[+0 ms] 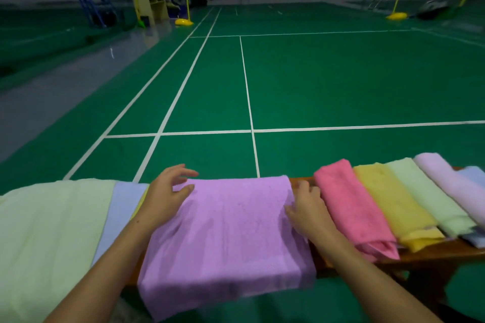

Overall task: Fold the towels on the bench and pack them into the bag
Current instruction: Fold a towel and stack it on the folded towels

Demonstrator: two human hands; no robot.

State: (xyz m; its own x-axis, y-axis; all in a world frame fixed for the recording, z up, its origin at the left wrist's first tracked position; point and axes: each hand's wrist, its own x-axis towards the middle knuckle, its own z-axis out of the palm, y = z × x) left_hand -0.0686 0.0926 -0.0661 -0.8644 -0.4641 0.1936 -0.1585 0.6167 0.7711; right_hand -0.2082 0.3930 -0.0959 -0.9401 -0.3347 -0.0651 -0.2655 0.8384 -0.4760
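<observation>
The purple towel [225, 238] lies across the bench [430, 254] before me. My left hand [165, 196] rests on its left edge, fingers spread loose; my right hand [307, 210] presses its right edge, fingers relaxed, pinching nothing.

purple towel [225, 238] spread on bench [430, 254] | left hand [164, 196], right hand [308, 211] at its edges

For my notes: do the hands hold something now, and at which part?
Nothing is gripped. The left hand and right hand rest open on the purple towel, at its side edges.
</observation>
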